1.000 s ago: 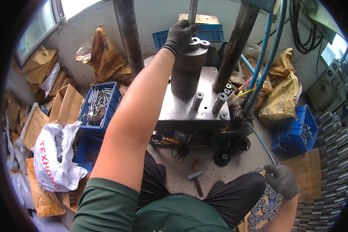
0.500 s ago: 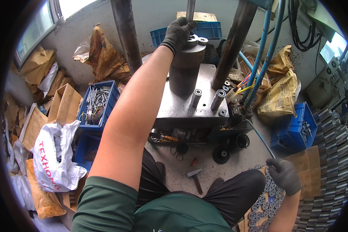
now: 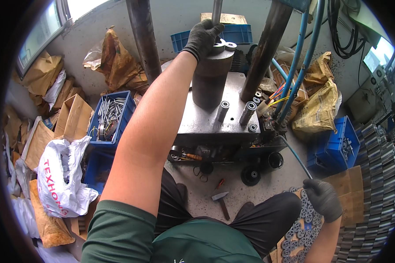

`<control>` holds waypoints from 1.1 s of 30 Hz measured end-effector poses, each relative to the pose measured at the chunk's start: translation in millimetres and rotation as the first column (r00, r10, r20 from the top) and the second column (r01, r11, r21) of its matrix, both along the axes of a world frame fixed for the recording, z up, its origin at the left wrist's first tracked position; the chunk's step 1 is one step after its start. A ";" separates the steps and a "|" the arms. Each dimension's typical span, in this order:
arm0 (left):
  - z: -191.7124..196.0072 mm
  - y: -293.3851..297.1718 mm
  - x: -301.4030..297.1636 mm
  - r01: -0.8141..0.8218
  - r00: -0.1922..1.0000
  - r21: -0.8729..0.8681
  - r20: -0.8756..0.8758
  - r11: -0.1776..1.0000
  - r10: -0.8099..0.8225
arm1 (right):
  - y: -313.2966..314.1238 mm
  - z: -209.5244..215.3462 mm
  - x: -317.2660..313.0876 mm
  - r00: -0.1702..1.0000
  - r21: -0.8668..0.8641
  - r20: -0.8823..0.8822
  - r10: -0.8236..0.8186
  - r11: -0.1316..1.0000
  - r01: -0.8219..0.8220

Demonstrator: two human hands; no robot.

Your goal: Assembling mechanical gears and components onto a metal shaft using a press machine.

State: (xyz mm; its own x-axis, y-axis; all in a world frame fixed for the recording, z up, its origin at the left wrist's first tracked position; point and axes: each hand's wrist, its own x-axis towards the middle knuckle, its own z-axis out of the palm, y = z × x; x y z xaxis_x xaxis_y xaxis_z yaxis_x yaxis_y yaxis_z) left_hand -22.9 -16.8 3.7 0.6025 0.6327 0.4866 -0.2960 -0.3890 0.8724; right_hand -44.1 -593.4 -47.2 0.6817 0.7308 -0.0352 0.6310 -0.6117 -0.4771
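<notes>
My left hand [image 3: 202, 40], in a dark glove, is raised with its fingers closed round the lower end of an upright metal rod [image 3: 217, 12]. The fingers hide where the rod ends. Just under them, a thick dark cylinder [image 3: 211, 83] stands on a steel plate [image 3: 193, 125], with small metal rings [image 3: 231, 45] on its top. At the lower right my gloved right hand [image 3: 324, 200] is closed on the end of a thin lever [image 3: 295, 157] that slants up to the machine. Short bearing-topped posts [image 3: 247, 113] stand on the plate's right side.
Dark pillars [image 3: 145, 41] flank the cylinder. A hammer [image 3: 223, 205] lies on the floor between my feet. Blue bins [image 3: 131, 107] hold metal parts at left, beside a white sack [image 3: 59, 184]. Many grey wheel-like parts [image 3: 296, 234] lie on cardboard by my right arm. Blue hoses [image 3: 300, 57] hang at right.
</notes>
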 end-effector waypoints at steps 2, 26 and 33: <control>-0.1 -0.1 -2.0 -0.004 1.000 0.001 -0.013 1.000 0.004 | 2.9 3.2 0.0 0.997 -0.091 0.030 0.068 0.994 -0.065; -1.4 5.5 -1.8 0.025 0.999 -0.001 -0.026 1.000 -0.025 | 8.6 9.8 2.4 0.996 -0.089 0.068 0.057 0.995 -0.051; 2.2 -3.4 -0.4 0.037 0.998 0.003 -0.052 0.999 -0.036 | 18.3 25.1 57.8 0.896 0.312 0.424 -0.131 0.950 -0.009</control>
State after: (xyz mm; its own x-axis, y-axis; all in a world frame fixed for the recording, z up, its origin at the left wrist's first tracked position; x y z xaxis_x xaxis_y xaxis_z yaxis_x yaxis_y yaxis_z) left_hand -23.3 -20.2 6.0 0.6499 0.6077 0.4565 -0.2641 -0.3827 0.8854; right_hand 13.6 -575.1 -22.2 0.6200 0.6150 0.4872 0.7826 -0.5287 -0.3286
